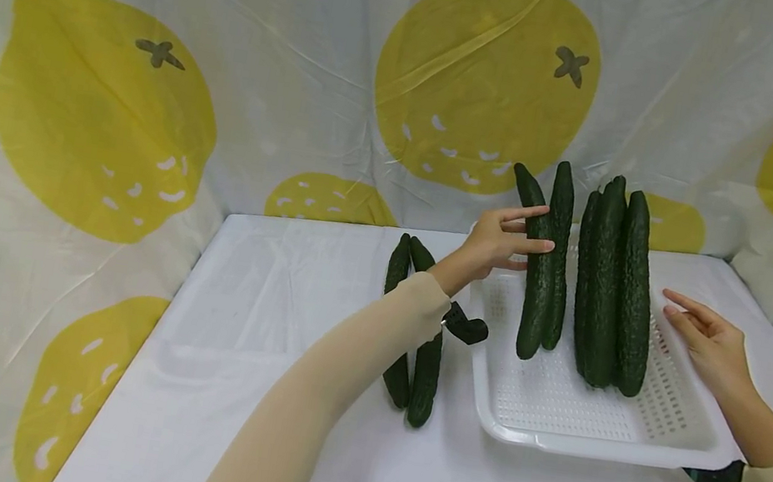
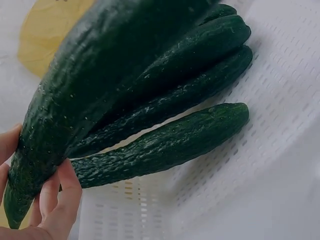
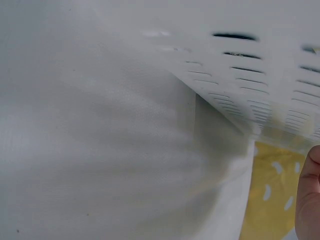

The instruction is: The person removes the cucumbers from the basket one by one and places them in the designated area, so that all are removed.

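Note:
Over the white basket [image 1: 596, 449], my left hand [image 1: 496, 243] holds a dark green cucumber [image 1: 533, 306] near its upper end, thumb on one side and fingers on the other. In the left wrist view this cucumber [image 2: 100, 65] crosses above the others. Beside it a second cucumber [image 1: 554, 301] lies in the basket, and a group of cucumbers [image 1: 603, 309] lies to its right. My right hand [image 1: 714, 348] is at the basket's right rim with its fingers extended; a finger [image 3: 308, 200] shows beside the slotted basket wall in the right wrist view.
Two more cucumbers [image 1: 423, 382] lie on the white-covered table [image 1: 242, 387], left of the basket and partly behind my left forearm. A lemon-patterned curtain [image 1: 289, 91] hangs behind the table. Black wrist straps [image 1: 466, 325] sit at both cuffs.

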Demonstrator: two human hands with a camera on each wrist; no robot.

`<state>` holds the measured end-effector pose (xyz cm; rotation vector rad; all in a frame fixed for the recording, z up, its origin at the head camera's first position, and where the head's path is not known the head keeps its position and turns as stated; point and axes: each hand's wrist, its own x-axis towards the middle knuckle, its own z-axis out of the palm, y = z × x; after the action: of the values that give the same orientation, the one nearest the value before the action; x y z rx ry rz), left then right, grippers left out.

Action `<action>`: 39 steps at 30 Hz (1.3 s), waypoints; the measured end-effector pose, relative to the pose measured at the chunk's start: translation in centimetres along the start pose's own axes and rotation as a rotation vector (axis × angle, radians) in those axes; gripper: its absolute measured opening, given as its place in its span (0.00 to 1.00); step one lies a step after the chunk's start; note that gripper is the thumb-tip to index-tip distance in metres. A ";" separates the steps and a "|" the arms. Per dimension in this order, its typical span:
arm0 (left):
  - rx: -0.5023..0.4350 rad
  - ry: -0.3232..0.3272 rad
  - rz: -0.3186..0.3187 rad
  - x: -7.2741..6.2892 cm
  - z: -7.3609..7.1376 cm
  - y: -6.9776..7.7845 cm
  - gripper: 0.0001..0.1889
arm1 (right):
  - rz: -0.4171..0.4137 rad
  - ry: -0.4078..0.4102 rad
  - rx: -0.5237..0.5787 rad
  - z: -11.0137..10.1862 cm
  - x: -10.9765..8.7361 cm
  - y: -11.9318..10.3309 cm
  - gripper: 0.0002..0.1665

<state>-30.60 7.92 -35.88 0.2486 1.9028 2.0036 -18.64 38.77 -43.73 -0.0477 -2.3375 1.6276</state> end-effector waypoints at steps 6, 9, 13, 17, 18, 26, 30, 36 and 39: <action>-0.021 -0.027 0.013 -0.7 -0.6 0.3 0.27 | 0.017 0.000 -0.003 0.0 0.0 0.0 0.21; -0.030 -0.041 0.024 -1.1 -1.0 0.5 0.28 | 0.019 0.000 -0.001 0.0 0.0 -0.1 0.21; -0.039 -0.053 0.039 -1.6 -1.3 0.7 0.28 | 0.024 -0.002 0.003 0.0 -0.1 -0.1 0.21; -0.035 -0.061 0.058 -2.3 -1.4 1.1 0.27 | 0.032 -0.001 -0.011 -0.1 -0.2 -0.1 0.21; -0.034 -0.065 0.064 -2.5 -1.4 1.2 0.27 | 0.037 -0.003 -0.010 -0.1 -0.2 -0.2 0.21; 0.002 -0.105 0.102 -4.0 -1.9 1.8 0.27 | 0.042 -0.005 -0.003 0.0 0.0 -0.2 0.21; 0.007 -0.115 0.107 -4.5 -2.3 1.8 0.28 | 0.034 -0.005 -0.014 0.0 0.0 -0.2 0.21; -0.002 -0.125 0.098 -5.2 -3.0 1.8 0.28 | 0.028 -0.004 -0.020 0.0 0.0 -0.3 0.21; -0.003 -0.124 0.100 -5.7 -3.5 1.8 0.28 | 0.040 -0.005 -0.018 0.0 0.0 -0.3 0.21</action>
<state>-26.91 2.47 -33.68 0.4653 1.8437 2.0039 -18.59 38.65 -43.50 -0.0941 -2.3695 1.6277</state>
